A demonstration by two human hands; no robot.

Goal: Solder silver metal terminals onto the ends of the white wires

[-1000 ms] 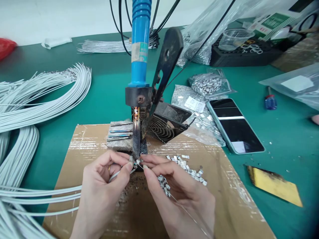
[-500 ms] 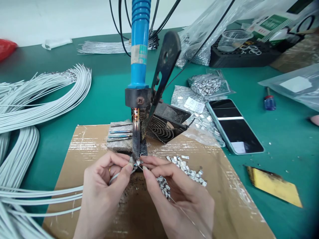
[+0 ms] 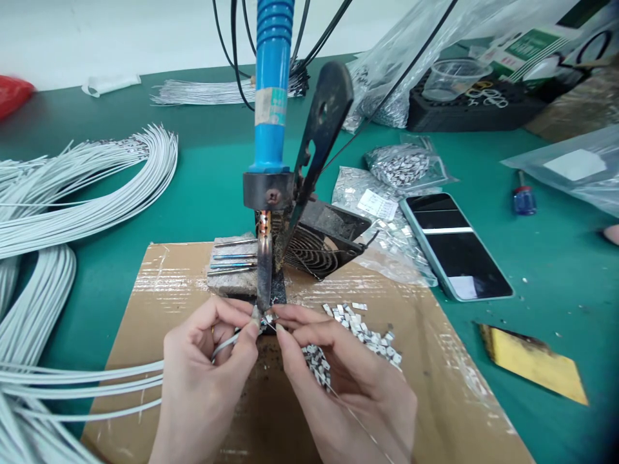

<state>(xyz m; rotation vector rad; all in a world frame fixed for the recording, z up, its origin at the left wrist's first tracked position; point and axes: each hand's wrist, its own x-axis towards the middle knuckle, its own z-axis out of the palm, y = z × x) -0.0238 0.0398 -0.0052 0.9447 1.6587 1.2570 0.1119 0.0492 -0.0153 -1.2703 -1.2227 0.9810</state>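
Note:
A blue-handled soldering iron [image 3: 271, 138] is clamped upright in a black metal stand [image 3: 322, 109], tip pointing down. Just left of the tip, my left hand [image 3: 206, 370] pinches a white cable [image 3: 225, 345] between thumb and finger; more white strands run behind it. My right hand [image 3: 345, 374] is closed on a thin solder wire [image 3: 358, 422], which crosses the palm and reaches the tip. Between my fingertips, under the tip, lies a small shiny metal piece [image 3: 268, 318]; which fingers touch it I cannot tell.
Cardboard [image 3: 159, 283] covers the bench under my hands, with small metal tabs [image 3: 370, 338] heaped beside my right hand. A fan [image 3: 329, 238] stands behind the iron. Cable bundles [image 3: 145, 174] lie left; a phone [image 3: 457, 245], yellow sponge [image 3: 536, 364] and screwdriver [image 3: 523, 196] lie right.
My left hand has shifted very slightly right and down. The right hand keeps almost the same place, with the solder wire still at the tip.

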